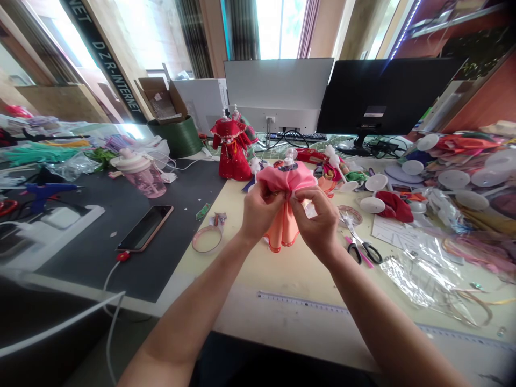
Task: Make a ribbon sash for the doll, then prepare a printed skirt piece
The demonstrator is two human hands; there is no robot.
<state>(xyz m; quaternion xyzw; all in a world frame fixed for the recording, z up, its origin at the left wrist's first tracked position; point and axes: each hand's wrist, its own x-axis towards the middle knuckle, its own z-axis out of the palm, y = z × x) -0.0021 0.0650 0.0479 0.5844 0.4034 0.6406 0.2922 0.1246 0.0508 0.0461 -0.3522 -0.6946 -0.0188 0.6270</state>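
From over here, leftmost on the desk, I see a phone (145, 228) lying on a dark mat, then a small red dress (234, 150) standing farther back. Next, mid-desk and just in front of me, is a pink and orange doll dress (282, 228): the pink top puffs out, the cloth bunches tightly at the waist, and the orange skirt falls in folds to a darker orange hem. On its left side, the left hand (257, 212) has its fingers curled, thumb and forefinger nearly together, pinching the waist. On its right, the right hand (320, 217) pinches the same gathers between thumb and forefinger. Farther right, scissors (355, 236) lie just beside that hand.
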